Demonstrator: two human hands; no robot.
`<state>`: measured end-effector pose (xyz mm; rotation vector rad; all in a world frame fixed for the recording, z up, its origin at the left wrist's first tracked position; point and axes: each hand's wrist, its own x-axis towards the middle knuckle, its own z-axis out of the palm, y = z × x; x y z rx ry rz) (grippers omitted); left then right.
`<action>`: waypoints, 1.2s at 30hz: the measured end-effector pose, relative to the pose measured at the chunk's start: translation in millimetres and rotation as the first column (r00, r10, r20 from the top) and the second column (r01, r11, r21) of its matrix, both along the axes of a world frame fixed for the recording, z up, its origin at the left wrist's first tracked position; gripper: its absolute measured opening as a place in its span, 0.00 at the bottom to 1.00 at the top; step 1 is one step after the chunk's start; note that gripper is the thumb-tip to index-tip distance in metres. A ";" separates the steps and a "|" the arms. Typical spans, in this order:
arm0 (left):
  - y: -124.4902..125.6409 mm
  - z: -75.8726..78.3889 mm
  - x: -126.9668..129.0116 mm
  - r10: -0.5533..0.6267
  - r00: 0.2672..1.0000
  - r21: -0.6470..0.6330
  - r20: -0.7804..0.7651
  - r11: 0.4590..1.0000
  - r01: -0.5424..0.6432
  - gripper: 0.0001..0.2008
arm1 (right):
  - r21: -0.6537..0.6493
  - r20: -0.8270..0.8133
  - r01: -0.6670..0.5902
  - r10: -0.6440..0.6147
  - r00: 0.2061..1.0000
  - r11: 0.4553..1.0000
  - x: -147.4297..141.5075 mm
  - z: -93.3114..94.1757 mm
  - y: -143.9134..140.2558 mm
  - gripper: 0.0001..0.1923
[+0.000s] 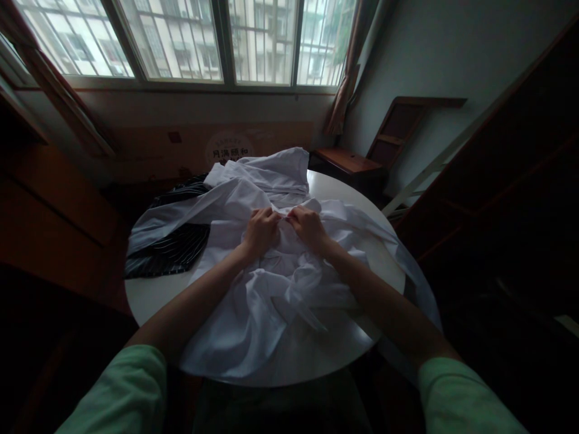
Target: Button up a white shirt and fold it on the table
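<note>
A white long-sleeved garment that looks like a shirt (253, 301) lies rumpled across the round white table (298, 355). My left hand (262, 230) pinches a bit of its cloth near the middle. Close beside it, my right hand (307, 226) grips the same small stretch of fabric, the fingertips of both hands almost meeting. Exactly which part of the garment they hold is too small to make out. One sleeve stretches left over a black striped cloth (181, 253), and more white fabric hangs off the table's right edge.
Behind the table, a long printed cardboard panel (163, 144) leans below the barred windows (181, 42). A wooden chair (353, 160) stands at the back right by the wall. Dark wooden furniture (488, 175) rises on the right, and a brown cabinet (49, 211) on the left.
</note>
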<state>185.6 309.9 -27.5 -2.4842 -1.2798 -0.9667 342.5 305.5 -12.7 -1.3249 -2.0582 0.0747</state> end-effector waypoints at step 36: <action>-8.6 -0.6 10.4 -0.003 0.996 -0.143 0.091 0.990 0.016 0.11 | 0.156 0.328 0.049 -0.099 0.940 0.986 -3.5 5.6 -7.9 0.07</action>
